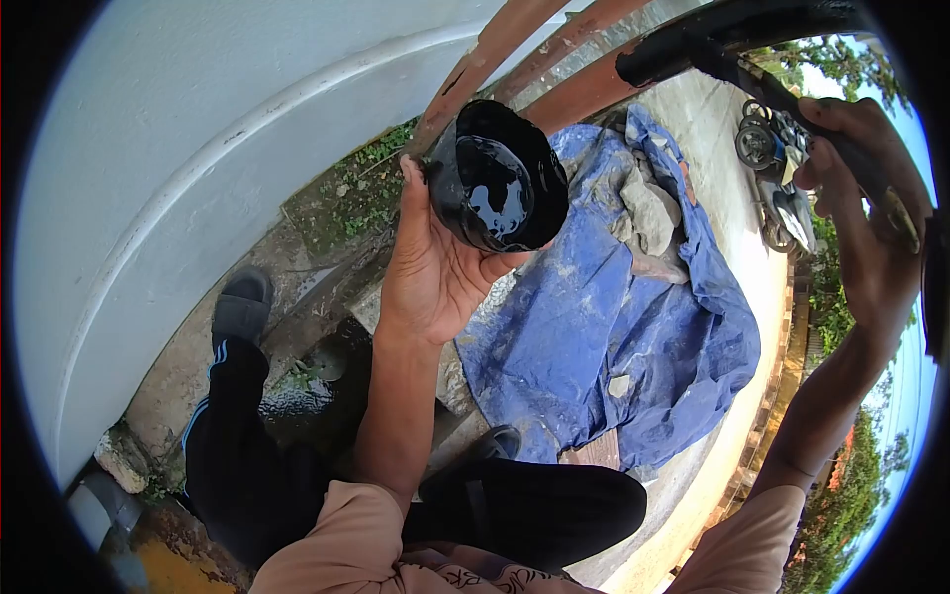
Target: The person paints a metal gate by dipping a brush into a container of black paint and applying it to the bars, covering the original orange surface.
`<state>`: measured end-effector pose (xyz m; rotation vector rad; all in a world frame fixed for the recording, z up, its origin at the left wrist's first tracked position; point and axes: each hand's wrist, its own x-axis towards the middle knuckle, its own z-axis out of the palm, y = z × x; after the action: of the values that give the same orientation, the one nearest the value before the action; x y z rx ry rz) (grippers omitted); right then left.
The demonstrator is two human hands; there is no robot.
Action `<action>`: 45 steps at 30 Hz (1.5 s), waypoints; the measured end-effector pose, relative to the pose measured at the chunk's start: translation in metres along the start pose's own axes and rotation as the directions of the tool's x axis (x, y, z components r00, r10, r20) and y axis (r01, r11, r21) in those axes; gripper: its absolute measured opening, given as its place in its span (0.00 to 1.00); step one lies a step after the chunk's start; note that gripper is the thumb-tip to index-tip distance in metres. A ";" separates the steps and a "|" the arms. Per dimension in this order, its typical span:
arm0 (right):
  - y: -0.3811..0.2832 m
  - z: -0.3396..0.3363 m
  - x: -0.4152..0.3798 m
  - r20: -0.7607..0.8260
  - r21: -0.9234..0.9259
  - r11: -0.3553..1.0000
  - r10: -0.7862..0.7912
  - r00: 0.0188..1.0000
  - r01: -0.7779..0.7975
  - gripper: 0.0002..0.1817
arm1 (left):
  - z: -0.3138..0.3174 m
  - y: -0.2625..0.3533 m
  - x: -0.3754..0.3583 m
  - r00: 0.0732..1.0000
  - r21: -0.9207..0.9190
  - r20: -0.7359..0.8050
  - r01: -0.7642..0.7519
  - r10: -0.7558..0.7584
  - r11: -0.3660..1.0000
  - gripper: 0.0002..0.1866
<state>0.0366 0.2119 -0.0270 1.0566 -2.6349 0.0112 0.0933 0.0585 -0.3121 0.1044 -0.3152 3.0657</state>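
My left hand (430, 282) is wrapped around a black cup-like container (453, 188), tilted so that its open mouth faces me. Glossy black paint (495, 198) lies inside it. At the upper right, my right hand (861, 203) grips a paintbrush (767, 91) by its handle. The brush's dark end meets a curved metal rail (584, 91). Wet-looking black coats the rail's far stretch, while the nearer part is reddish brown. The exact edge of the bristles is hard to make out against the black.
A pale curved wall (178, 178) rises on the left. Below the container lies a crumpled blue tarp (554, 327) with stone chunks (648, 213) on it. Dark water (307, 396) sits between my feet. A motorbike (777, 158) stands on the paving at the right.
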 end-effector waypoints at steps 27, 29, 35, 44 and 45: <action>0.032 0.108 -0.024 -0.062 0.989 0.124 0.846 0.530 -0.083 0.09 | -0.022 0.018 -0.024 0.966 0.075 -0.012 0.260 -0.259 0.963 0.29; 0.035 0.110 -0.033 -0.076 0.988 0.137 0.847 0.526 -0.078 0.10 | -0.019 0.013 -0.025 0.963 0.068 -0.017 0.268 -0.268 0.961 0.29; 0.033 0.121 -0.040 -0.332 0.935 0.338 0.730 0.597 0.107 0.09 | -0.009 -0.004 -0.019 0.938 0.065 -0.007 0.347 -0.347 0.936 0.31; 0.080 0.151 -0.062 0.075 0.660 -0.429 0.855 0.514 0.617 0.08 | 0.010 -0.026 -0.034 0.930 0.006 -0.135 0.347 -0.343 0.938 0.31; 0.079 0.165 -0.055 0.042 0.594 -0.467 0.831 0.555 0.655 0.11 | 0.015 -0.029 -0.034 0.929 0.041 -0.133 0.353 -0.345 0.935 0.31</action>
<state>-0.0246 0.2865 -0.1919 0.2073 -0.6822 2.7789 0.1299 0.0817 -0.2937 -0.0252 -0.1687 2.7127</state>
